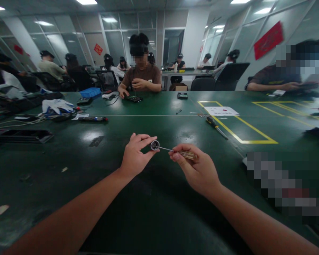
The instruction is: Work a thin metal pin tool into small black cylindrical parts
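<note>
Small round part [155,145], silver rim, dark inside, is showing its open end. Screwdriver [189,155], amber handle, thin metal shaft, is slanting slightly, right of round part, tip pointing at rim; contact unclear.

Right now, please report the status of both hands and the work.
Left hand: pinching round part. Right hand: gripping amber-handled screwdriver, tip at part's edge, contact unclear. Black-yellow screwdriver lying farther off, apart from both hands.
</note>
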